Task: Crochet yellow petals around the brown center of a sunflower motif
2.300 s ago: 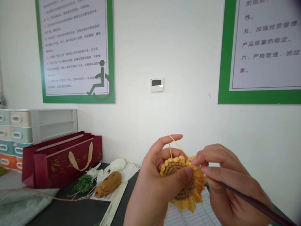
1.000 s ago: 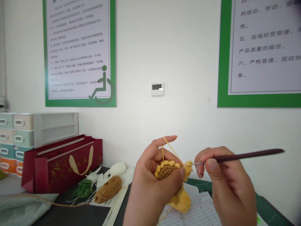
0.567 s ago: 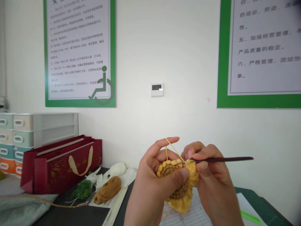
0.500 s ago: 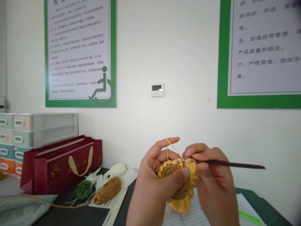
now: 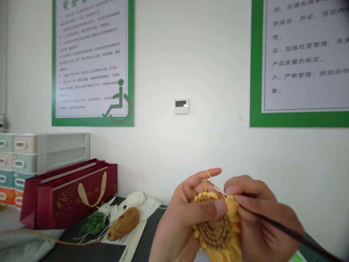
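My left hand [image 5: 188, 214] pinches a round crochet flower piece [image 5: 214, 231] with a brown centre and yellow petals, thumb across its front. Yellow yarn [image 5: 209, 176] loops over the raised left index finger and runs down to the work. In my right hand [image 5: 261, 218] is a crochet hook [image 5: 275, 222] with a dark handle, its thin metal tip pointing up and left, close to the yarn at the top edge of the piece. The right fingers also rest against a yellow petal. The lower edge of the piece leaves the picture.
At left stand a dark red gift bag [image 5: 79, 196] and a drawer unit [image 5: 62, 151]. A brown yarn skein [image 5: 124, 223], green yarn [image 5: 93, 222] and white yarn [image 5: 135, 199] lie on the dark table [image 5: 109, 251]. A green mat [image 5: 313, 245] lies at right.
Both hands and the flower piece have shifted right and slightly down in view. The hook has turned from nearly level to slanting, its handle now down at the right.
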`<state>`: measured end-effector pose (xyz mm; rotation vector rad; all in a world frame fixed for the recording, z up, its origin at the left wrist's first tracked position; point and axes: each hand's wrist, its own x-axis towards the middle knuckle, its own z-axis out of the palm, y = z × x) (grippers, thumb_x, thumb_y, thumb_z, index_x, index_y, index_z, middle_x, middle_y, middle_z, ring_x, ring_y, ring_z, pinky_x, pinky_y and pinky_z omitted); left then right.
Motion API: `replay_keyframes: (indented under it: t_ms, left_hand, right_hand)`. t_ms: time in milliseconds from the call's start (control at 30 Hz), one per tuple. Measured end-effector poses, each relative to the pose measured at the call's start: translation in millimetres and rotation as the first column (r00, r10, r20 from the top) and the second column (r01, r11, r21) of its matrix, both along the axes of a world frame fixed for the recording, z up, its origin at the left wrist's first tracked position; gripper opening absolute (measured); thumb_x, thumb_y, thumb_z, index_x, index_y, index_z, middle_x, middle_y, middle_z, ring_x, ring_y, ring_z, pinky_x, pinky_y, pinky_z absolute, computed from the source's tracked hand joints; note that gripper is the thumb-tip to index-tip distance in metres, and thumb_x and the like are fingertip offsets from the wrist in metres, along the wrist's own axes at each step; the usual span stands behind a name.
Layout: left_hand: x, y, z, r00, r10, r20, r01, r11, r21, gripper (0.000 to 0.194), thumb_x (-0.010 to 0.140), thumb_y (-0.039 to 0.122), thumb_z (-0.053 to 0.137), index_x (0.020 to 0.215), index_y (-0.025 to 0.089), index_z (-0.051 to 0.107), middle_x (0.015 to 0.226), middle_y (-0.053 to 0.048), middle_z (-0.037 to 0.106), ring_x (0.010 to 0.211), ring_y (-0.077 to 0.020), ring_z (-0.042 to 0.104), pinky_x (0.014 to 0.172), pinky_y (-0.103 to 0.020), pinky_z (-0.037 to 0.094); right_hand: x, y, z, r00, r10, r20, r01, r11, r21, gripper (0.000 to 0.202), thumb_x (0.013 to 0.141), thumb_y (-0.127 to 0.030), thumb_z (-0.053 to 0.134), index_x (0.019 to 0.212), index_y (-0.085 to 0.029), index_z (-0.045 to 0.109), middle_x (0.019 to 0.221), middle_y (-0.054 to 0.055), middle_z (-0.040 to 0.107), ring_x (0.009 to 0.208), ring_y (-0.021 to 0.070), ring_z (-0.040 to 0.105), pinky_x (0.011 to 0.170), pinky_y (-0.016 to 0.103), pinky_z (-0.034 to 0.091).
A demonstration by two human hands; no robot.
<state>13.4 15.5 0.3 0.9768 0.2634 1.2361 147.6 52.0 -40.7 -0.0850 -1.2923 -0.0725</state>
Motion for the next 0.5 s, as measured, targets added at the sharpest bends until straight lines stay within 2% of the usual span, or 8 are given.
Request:
replay_keyframes:
  t_ms: [33,100,200,300,433,500]
  left_hand:
    - [-1,2,-0.6,1.0,-0.015,0.004,0.015,1.0,0.005,0.061,0.062,0.007,0.092,0.121,0.014,0.076,0.075,0.0,0.067,0.066,-0.0114,0.063,0.07,-0.024,0.053]
    - [-3,5,-1.5,1.0,-0.026,0.017,0.025,0.998,0.049,0.063,0.062,0.006,0.093,0.122,0.015,0.075,0.074,0.001,0.067,0.066,-0.0113,0.064,0.068,-0.024,0.053]
    - [-5,9,-2.2,0.999,-0.04,0.011,0.039,0.995,0.092,0.064,0.061,0.005,0.093,0.122,0.015,0.075,0.073,0.0,0.069,0.063,-0.0106,0.063,0.065,-0.022,0.052]
    - [-8,11,-1.8,0.999,-0.035,-0.031,0.039,0.992,0.116,0.065,0.059,0.005,0.093,0.121,0.015,0.076,0.072,-0.001,0.071,0.063,-0.0113,0.063,0.063,-0.022,0.051]
    - [-13,11,0.7,0.992,-0.022,-0.122,0.042,0.985,0.169,0.058,0.061,0.01,0.093,0.117,0.017,0.078,0.072,-0.002,0.071,0.064,-0.014,0.063,0.061,-0.024,0.048]
    - [-15,9,1.8,0.987,-0.016,-0.159,0.046,0.982,0.181,0.054,0.061,0.013,0.093,0.113,0.018,0.079,0.073,-0.002,0.07,0.063,-0.0135,0.062,0.061,-0.025,0.046]
  right_hand:
    - [-4,-1,2.9,0.99,0.142,-0.011,-0.143,0.989,-0.049,0.014,0.096,-0.019,0.064,0.102,-0.029,0.072,0.092,0.003,0.068,0.085,0.0206,0.064,0.07,0.038,0.053]
    - [-11,-4,8.4,0.93,0.364,-0.052,-0.368,0.921,-0.13,0.005,0.098,-0.026,0.064,0.097,-0.027,0.069,0.088,0.002,0.065,0.081,0.0182,0.061,0.065,0.033,0.052]
    - [-13,-7,12.5,0.827,0.551,-0.111,-0.561,0.796,-0.228,0.011,0.098,-0.035,0.066,0.091,-0.026,0.066,0.085,0.0,0.061,0.076,0.0153,0.058,0.061,0.029,0.05]
    - [-6,-7,12.6,0.778,0.617,-0.116,-0.621,0.731,-0.283,0.016,0.099,-0.037,0.062,0.089,-0.025,0.063,0.076,-0.001,0.058,0.069,0.0144,0.055,0.061,0.029,0.05]
    - [4,-8,12.9,0.779,0.62,-0.093,-0.608,0.71,-0.355,0.018,0.103,-0.033,0.051,0.09,-0.025,0.06,0.07,-0.001,0.055,0.063,0.0152,0.053,0.057,0.028,0.047]
    - [5,-10,14.0,0.759,0.643,-0.099,-0.623,0.676,-0.393,0.02,0.103,-0.034,0.048,0.089,-0.025,0.059,0.067,-0.001,0.052,0.059,0.0147,0.05,0.053,0.026,0.044]
